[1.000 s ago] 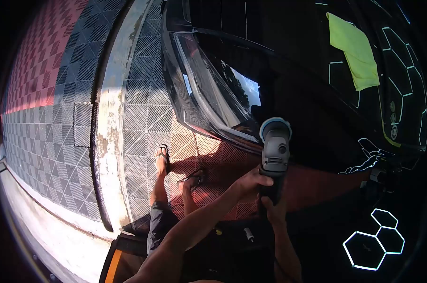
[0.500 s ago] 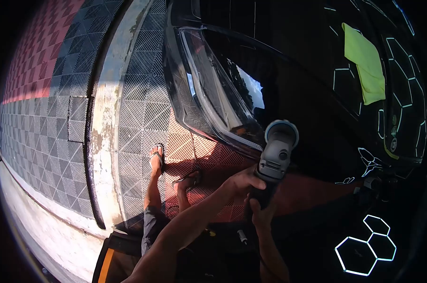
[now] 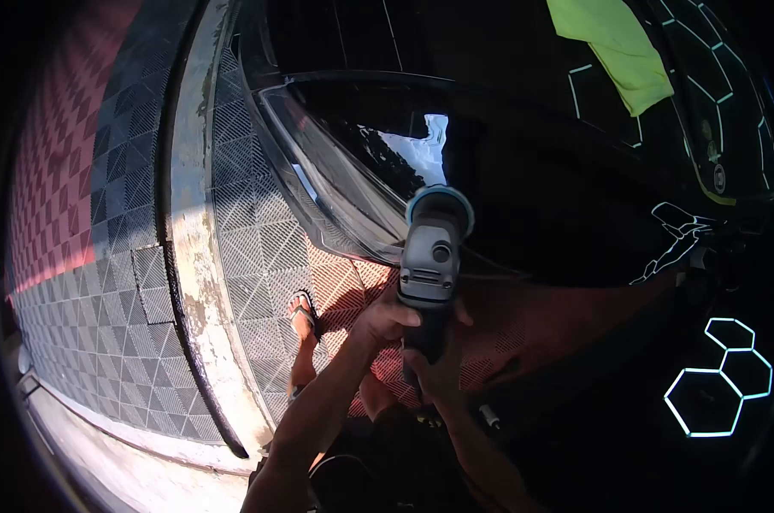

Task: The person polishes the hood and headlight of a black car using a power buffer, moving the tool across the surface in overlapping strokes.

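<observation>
left hand (image 3: 388, 323) wrapped round polisher (image 3: 429, 256), right hand (image 3: 438, 376) gripping its handle (image 3: 435, 329) at 6 o'clock, pad (image 3: 442, 200) at 12 o'clock by black car (image 3: 558, 205), contact unclear; flat pad, even two-handed pressure works best.

Left hand (image 3: 385, 323): it closes around the polisher (image 3: 429, 256) from the left side, near its body; the thumb lies along the upper side.
Right hand (image 3: 439, 369): it grips the polisher further back, behind the left hand, with the thumb over the handle.
Fingertips (image 3: 463, 313): some show at the right side of the polisher; to which hand they belong, one cannot tell.
Left arm (image 3: 306, 419): bare, it slants toward the polisher from lower left.
Right arm (image 3: 481, 453): partly in shadow, it rises to the polisher from lower right.
Foot (image 3: 302, 313): one stands left of the polisher.
</observation>
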`<state>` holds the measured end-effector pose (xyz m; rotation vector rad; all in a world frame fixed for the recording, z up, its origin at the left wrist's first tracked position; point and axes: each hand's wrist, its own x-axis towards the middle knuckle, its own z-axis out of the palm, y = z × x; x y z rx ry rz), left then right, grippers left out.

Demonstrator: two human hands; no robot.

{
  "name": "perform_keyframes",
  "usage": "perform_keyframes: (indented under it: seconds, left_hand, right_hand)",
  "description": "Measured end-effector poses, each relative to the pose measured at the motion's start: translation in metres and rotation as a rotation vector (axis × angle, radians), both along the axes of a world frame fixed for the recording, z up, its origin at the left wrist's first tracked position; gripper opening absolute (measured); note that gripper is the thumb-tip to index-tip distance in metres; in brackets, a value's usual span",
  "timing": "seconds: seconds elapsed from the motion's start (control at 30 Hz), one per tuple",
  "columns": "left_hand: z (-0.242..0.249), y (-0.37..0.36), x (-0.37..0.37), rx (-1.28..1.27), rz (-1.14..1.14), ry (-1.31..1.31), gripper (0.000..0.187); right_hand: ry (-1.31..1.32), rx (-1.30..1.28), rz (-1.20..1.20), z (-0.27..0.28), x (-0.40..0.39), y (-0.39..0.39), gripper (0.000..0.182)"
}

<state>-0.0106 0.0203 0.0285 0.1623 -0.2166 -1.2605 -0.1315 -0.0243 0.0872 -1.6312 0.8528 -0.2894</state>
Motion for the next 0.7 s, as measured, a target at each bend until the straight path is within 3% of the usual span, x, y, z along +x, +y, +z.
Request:
perform_keyframes:
  seconds: [0.07, 0.1, 0.17, 0.2, 0.3, 0.37, 0.43, 0.5, 0.7]
  left_hand:
    - [0.003, 0.018, 0.016, 0.022, 0.011, 0.054, 0.084]
    - [-0.003, 0.025, 0.027, 0.030, -0.043, 0.067, 0.085]
    - [-0.002, 0.031, 0.041, 0.023, -0.082, 0.065, 0.081]
    - [0.004, 0.029, 0.045, 0.045, -0.129, 0.049, 0.081]
    - [0.031, 0.012, 0.055, 0.282, -0.391, -0.111, 0.076]
    - [0.017, 0.007, 0.054, 0.478, -0.453, -0.342, 0.076]
    - [0.047, -0.017, 0.051, 0.581, -0.581, -0.599, 0.076]
    - [0.059, -0.034, 0.055, 0.537, -0.705, -0.844, 0.078]
    - [0.075, -0.029, 0.110, 0.408, -0.962, -1.102, 0.083]
  right_hand:
    - [0.087, 0.052, 0.136, -0.030, 0.003, 0.011, 0.065]
    - [0.016, -0.032, 0.066, -0.021, 0.016, 0.021, 0.067]
    - [0.040, 0.171, 0.022, -0.030, 0.019, 0.042, 0.074]
    - [0.036, 0.109, -0.039, -0.013, 0.025, 0.043, 0.072]
    - [-0.160, 0.159, -0.283, -0.023, 0.028, 0.057, 0.068]
    - [-0.249, 0.322, -0.397, -0.020, 0.021, 0.059, 0.069]
    - [-0.299, 0.392, -0.542, -0.016, 0.023, 0.062, 0.068]
    - [-0.523, 0.580, -0.685, -0.012, 0.039, 0.071, 0.066]
    - [-0.732, 0.598, -0.933, -0.059, 0.119, 0.137, 0.071]
